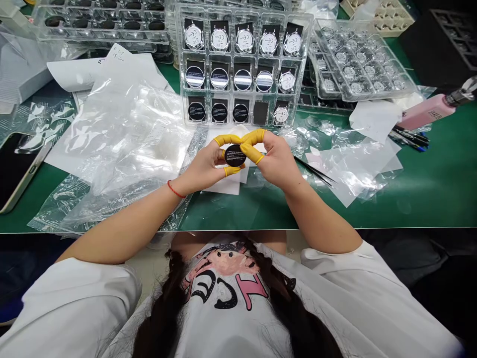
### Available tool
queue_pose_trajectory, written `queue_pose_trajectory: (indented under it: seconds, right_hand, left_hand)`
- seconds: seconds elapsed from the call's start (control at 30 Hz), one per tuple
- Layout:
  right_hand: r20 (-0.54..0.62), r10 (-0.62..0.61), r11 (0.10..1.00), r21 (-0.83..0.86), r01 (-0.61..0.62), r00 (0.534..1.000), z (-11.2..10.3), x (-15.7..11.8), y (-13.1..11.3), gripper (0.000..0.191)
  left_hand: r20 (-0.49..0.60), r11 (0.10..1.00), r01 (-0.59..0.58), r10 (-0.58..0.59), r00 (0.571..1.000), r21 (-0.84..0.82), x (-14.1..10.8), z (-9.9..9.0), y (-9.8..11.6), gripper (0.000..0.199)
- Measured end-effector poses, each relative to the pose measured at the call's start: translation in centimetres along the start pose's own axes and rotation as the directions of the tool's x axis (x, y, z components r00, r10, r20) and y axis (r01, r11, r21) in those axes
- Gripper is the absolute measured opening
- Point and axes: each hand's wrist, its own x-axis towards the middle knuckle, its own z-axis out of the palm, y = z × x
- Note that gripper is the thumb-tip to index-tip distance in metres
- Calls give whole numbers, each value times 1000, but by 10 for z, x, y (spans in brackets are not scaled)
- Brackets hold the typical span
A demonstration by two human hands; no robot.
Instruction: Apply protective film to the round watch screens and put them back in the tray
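One round watch head [234, 160] | held by rim in left hand [204, 166] | upper edge pinched by right hand [276, 158] | presumably so printed face [234, 153] is left readable

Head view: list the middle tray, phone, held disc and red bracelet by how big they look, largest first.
1. Middle tray
2. Phone, though the picture's left edge cuts it off
3. Held disc
4. Red bracelet, a thin band
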Motion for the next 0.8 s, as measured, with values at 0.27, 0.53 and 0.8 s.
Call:
queue_pose_trajectory:
  seconds: [0.27,0.53,0.8]
  right_hand:
    - [-29,-47,997,-61,45,998,1,-1,1,22]
    - [-35,-65,994,-94,61,997,2,-1,2,18]
    - [-32,-59,993,-107,55,998,4,-2,2,23]
  left_hand:
    - [-3,1000,11,-11,1000,5,0,1,1,57]
    - [-8,1000,17,-16,1000,15,0,2,2,57]
    - [-1,1000,22,-22,1000,11,0,2,2,56]
